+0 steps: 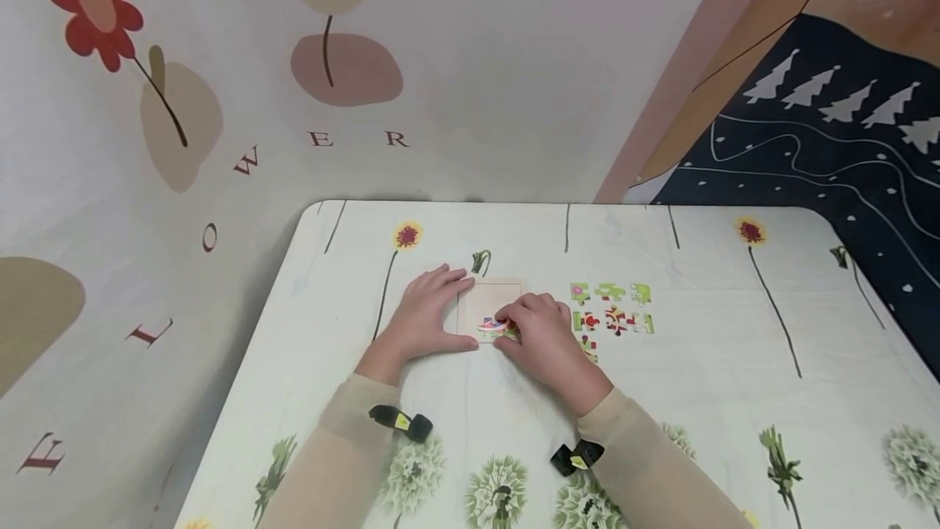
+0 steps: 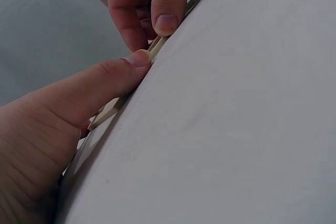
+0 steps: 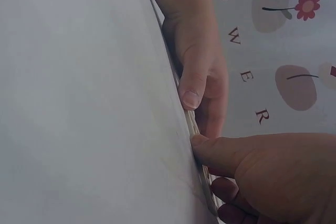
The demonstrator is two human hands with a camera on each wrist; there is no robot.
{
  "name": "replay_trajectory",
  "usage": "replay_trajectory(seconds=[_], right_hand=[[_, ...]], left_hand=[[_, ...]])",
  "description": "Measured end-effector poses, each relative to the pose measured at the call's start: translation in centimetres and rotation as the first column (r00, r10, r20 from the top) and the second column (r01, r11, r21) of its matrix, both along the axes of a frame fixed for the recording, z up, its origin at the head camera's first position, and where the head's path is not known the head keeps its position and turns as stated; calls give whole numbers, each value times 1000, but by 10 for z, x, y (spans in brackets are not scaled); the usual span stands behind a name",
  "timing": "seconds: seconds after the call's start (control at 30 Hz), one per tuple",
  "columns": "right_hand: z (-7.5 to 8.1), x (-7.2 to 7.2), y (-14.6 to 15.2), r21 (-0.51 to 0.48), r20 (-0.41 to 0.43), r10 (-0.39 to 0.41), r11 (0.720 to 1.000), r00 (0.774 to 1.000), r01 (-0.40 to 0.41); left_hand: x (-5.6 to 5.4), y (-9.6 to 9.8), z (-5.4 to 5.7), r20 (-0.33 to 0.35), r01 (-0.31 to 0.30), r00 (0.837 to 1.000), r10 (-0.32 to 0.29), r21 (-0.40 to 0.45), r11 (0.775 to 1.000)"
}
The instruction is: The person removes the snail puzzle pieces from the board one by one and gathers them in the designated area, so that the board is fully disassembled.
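A shallow wooden puzzle tray (image 1: 485,299) lies on the table. Its left side is between the thumb and fingers of my left hand (image 1: 428,313), the thumb at the near edge and the fingers at the far corner. Colourful puzzle pieces (image 1: 488,328) sit along the tray's near side. My right hand (image 1: 542,339), fingers curled, pinches a puzzle piece at the near right corner; the hand hides most of that piece. In the left wrist view, the left thumb (image 2: 118,74) lies against the tray's edge beside the right fingertips. From the right wrist, both thumbs show at that edge.
Several loose puzzle pieces (image 1: 615,319) lie in rows right of the tray, the nearest one partly behind the right hand. A flower-printed white cloth (image 1: 705,333) covers the table. Behind it hangs a printed curtain (image 1: 477,104).
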State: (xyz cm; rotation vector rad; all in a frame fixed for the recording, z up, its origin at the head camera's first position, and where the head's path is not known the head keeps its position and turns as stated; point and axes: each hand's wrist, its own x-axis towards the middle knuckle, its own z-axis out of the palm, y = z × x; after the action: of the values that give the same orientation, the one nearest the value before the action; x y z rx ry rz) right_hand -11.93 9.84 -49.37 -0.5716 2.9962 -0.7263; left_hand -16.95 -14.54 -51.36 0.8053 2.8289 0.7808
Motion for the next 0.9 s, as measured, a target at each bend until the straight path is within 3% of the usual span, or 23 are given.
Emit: replay_trajectory(seconds=[0.23,0.77,0.9], right_hand=[[-2,1,-2,-4,-5,-23,1000,1000,23],[-1,1,-3,-14,-103,19,1000,994,-21],[-1,1,-1,-54,-119,15,998,993,-22]], left_hand=[[-1,-1,-3,3,-6,1000,6,-12,1000],[-3,-1,-7,-22,-2,1000,2,-8,1000],[-4,-1,-7,-21,1,1000,-2,-21,1000]])
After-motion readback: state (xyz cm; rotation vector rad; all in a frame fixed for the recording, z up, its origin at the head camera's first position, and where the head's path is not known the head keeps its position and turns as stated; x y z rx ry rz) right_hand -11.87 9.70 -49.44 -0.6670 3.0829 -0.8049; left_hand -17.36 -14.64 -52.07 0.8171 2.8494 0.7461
